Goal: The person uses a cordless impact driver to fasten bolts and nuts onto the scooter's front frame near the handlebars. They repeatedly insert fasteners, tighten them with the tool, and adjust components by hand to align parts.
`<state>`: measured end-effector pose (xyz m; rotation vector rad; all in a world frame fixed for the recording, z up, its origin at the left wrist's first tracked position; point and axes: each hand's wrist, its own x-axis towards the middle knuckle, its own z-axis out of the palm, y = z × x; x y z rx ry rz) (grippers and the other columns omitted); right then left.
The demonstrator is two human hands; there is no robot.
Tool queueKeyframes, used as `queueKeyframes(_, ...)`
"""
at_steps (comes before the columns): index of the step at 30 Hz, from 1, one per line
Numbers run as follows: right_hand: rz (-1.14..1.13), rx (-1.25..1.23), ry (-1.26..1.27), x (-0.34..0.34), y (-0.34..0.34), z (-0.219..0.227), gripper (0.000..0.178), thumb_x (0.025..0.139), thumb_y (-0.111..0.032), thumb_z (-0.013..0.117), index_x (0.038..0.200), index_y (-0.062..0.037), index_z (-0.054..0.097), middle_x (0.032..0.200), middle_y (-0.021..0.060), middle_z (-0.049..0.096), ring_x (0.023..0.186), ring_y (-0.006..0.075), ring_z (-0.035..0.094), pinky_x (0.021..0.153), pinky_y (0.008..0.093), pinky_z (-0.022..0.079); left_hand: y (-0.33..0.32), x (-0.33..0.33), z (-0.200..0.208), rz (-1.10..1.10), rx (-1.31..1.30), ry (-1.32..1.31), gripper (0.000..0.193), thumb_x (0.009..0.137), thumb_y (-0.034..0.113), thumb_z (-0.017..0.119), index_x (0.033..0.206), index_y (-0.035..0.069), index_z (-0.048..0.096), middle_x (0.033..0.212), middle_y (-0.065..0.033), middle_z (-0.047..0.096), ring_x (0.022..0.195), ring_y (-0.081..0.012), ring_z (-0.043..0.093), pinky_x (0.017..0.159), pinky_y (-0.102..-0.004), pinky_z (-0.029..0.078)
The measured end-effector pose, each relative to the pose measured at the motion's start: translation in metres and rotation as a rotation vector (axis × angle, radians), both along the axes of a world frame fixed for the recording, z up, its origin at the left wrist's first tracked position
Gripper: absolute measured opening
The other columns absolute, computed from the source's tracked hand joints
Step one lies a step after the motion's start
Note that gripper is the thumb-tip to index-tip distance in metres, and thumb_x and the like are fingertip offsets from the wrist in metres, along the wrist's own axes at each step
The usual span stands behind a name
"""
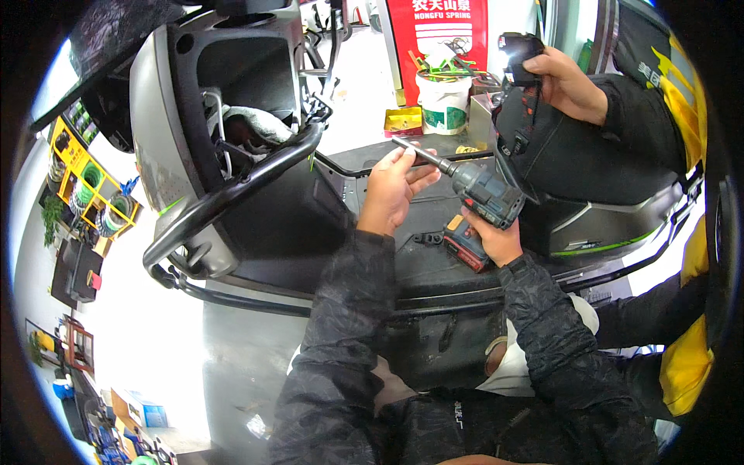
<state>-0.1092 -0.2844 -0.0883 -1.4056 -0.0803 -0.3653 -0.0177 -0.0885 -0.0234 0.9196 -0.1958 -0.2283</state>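
Observation:
My right hand (pixel 497 239) grips the handle of a dark cordless impact driver (pixel 490 192), above a red-trimmed battery pack (pixel 465 246). A long metal socket shaft (pixel 430 156) juts from its front, tilted up to the left. My left hand (pixel 390 190) has its thumb and forefinger at the shaft near its tip, with the other fingers curled loosely beneath. Below both hands lies the black footboard (pixel 418 267) of a grey electric scooter. Its front panel (pixel 182 116), with an open storage recess, rises to the left. A black seat (pixel 597 147) is at the right.
Another person's hand (pixel 570 84) holds a small black lamp (pixel 518 58), lit, above the seat. Black tubular guard bars (pixel 240 186) curve round the scooter. Beyond it stand a white bucket of tools (pixel 444 101) and a yellow box (pixel 403 122). A yellow shelf (pixel 93 182) is at far left.

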Motion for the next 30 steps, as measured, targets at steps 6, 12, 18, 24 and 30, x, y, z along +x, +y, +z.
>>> queueKeyframes(6,0.048,-0.008,-0.039,0.005,-0.018,-0.012,0.026,0.09,-0.005,0.082,0.114,-0.0019,0.071,0.097,0.0034,0.073,0.071,0.0099,0.066,0.06,0.0269,0.053,-0.009,-0.023,-0.007,-0.188,0.307,-0.062,0.027,0.109,0.019,0.055,0.124,-0.002,0.064,0.113,-0.0113,0.071,0.098,-0.026,0.074,0.086,-0.0369,0.064)
queueKeyframes(12,0.022,-0.284,-0.105,0.013,-0.015,-0.022,0.032,0.093,-0.014,0.08,0.12,-0.001,0.07,0.098,0.0047,0.075,0.076,0.0096,0.065,0.067,0.0292,0.053,0.002,-0.052,-0.029,-0.159,0.951,-0.226,0.043,0.106,0.027,0.063,0.136,-0.003,0.062,0.113,-0.0122,0.074,0.096,-0.0178,0.071,0.08,-0.0312,0.057)
queueKeyframes(18,0.015,-0.343,-0.042,0.013,-0.018,-0.024,0.033,0.093,-0.017,0.081,0.12,-0.0009,0.071,0.103,0.0088,0.077,0.091,0.0152,0.07,0.084,0.0341,0.053,0.05,-0.135,-0.038,-0.124,1.301,-0.365,0.045,0.102,0.025,0.069,0.135,-0.004,0.062,0.113,-0.0183,0.075,0.102,-0.0214,0.073,0.087,-0.0346,0.057)
queueKeyframes(24,-0.015,-0.386,-0.042,0.011,-0.023,-0.02,0.032,0.089,-0.029,0.08,0.104,-0.0012,0.074,0.092,0.0166,0.077,0.088,0.031,0.075,0.079,0.0407,0.055,0.076,-0.223,-0.035,0.024,1.315,-0.24,0.039,0.104,0.02,0.068,0.135,-0.002,0.063,0.113,-0.0132,0.076,0.102,-0.0161,0.071,0.091,-0.032,0.056)
queueKeyframes(30,-0.028,-0.405,-0.04,0.009,-0.02,-0.019,0.039,0.087,-0.03,0.081,0.112,-0.0016,0.071,0.099,0.0197,0.077,0.096,0.0364,0.074,0.085,0.0438,0.055,0.088,-0.272,-0.043,0.084,1.173,-0.149,0.038,0.105,0.016,0.065,0.137,-0.004,0.061,0.119,-0.0104,0.074,0.112,-0.0168,0.069,0.098,-0.0311,0.054)
